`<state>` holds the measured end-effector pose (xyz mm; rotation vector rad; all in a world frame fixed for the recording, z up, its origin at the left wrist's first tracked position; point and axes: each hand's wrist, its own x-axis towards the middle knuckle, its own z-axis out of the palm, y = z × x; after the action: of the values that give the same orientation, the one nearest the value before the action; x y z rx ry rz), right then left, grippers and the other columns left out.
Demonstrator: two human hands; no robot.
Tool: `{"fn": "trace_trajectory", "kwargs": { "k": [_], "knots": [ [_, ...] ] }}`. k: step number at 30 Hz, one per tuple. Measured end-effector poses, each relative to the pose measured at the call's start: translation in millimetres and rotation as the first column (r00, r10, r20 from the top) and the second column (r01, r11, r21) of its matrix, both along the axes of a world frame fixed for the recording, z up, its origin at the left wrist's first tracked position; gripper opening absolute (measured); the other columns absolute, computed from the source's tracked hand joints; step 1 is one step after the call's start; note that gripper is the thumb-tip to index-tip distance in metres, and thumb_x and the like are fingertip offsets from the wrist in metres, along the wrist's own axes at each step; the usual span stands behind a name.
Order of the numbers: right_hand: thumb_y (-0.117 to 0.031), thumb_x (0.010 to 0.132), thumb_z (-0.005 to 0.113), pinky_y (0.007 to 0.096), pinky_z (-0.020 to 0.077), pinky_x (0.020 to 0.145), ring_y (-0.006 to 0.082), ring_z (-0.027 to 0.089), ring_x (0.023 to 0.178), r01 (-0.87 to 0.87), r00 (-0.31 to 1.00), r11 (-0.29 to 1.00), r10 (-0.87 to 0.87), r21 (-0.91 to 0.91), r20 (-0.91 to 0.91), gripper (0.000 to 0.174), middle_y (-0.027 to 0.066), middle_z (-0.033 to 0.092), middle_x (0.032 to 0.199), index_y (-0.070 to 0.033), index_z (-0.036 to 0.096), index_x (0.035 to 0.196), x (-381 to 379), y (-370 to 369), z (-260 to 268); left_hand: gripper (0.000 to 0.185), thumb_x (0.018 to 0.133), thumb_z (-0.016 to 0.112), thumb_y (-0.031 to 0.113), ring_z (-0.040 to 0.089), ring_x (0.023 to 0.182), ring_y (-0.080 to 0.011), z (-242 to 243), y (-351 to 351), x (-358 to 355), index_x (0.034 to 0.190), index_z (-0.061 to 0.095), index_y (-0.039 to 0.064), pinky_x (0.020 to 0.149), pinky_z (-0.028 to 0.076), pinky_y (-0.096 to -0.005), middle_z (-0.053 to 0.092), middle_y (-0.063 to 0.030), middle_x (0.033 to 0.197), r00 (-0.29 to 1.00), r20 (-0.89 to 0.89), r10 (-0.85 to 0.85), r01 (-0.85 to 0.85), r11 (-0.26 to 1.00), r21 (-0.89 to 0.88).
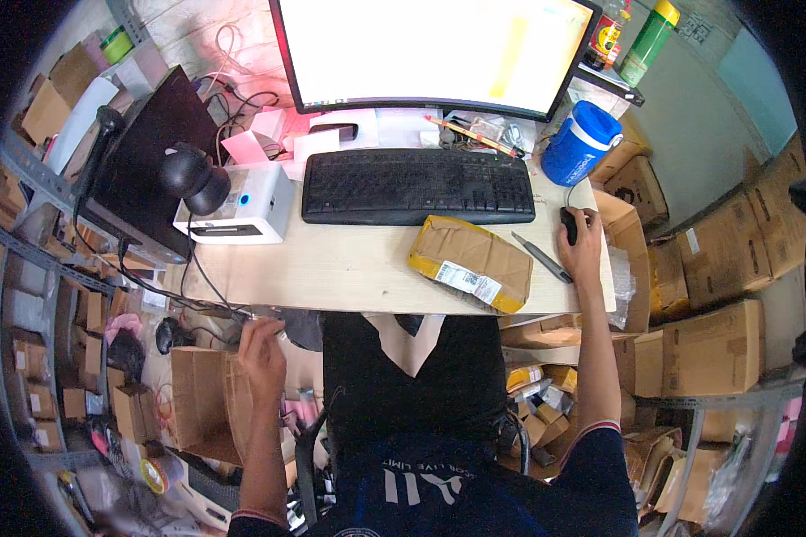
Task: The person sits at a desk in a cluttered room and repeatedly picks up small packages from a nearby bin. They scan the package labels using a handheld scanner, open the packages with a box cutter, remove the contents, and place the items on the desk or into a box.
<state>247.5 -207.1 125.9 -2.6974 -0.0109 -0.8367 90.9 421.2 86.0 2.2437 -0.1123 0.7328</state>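
My right hand [583, 245] rests over a black computer mouse [568, 227] at the right end of the desk [309, 268]. Just left of that hand lies a grey utility knife [544, 259], its blade pointing away from me. Beside the knife is a cardboard parcel [483, 258] edged with yellow tape and bearing a printed label. My left hand [263, 352] is raised by the desk's front left edge, fingers curled, close to black cables [208, 285]. Whether anything sits between those fingers is unclear. A black keyboard [416, 186] stretches behind the parcel.
A lit monitor [430, 50] stands at the back. On the left are a white label printer [242, 208] and a black barcode scanner [198, 178]. A blue jug [581, 144] stands back right. Open cartons [205, 403] and metal shelves [47, 268] flank the desk.
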Motion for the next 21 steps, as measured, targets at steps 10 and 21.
{"fn": "trace_trajectory", "kwargs": {
  "k": [10,21],
  "knots": [
    [-0.010,0.094,0.075,0.0544,0.0519,0.112,0.0471,0.060,0.128,0.040,0.999,0.996,-0.042,0.075,0.020,0.048,0.0276,0.059,0.137,-0.005,0.068,0.142,-3,2,-3,0.028,0.099,0.069,0.004,0.066,0.131,-0.0333,76,-124,218,0.124,0.081,0.011,0.114,0.049,-0.0465,0.071,-0.0121,0.134,0.968,0.245,-0.048,0.006,0.985,0.171],
    [-0.011,0.095,0.075,0.0554,0.0527,0.109,0.0468,0.060,0.126,0.054,0.998,0.998,-0.055,0.012,0.034,0.046,0.0259,0.058,0.135,-0.007,0.067,0.140,-3,1,-4,0.039,0.106,0.070,0.028,0.055,0.145,-0.0331,36,-130,244,0.143,0.075,0.016,0.126,0.036,-0.0571,0.064,-0.0129,0.149,0.987,0.161,0.020,-0.089,0.897,0.433]
  ]
}}
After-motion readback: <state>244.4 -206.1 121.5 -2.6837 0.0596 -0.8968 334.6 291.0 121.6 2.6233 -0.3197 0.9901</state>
